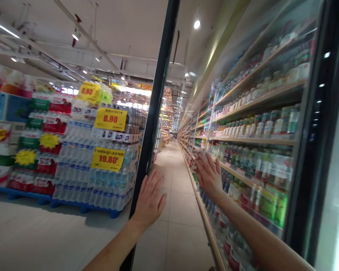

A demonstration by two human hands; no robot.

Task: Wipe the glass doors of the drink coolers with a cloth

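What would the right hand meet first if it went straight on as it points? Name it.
Most likely the glass door pane. The right hand seems to be at or just short of it, though the clear glass makes any gap hard to judge.

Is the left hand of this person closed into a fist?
No, the left hand is open, with its fingers stretched out beside the black door frame.

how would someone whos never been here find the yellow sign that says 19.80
Find the dark door frame by the left hand, then look left to the stack of clear bottles on a blue pallet. Around midway down its front is the yellow sign. Its red digits read 19.80, whereas the similar sign just above reads 8.90.
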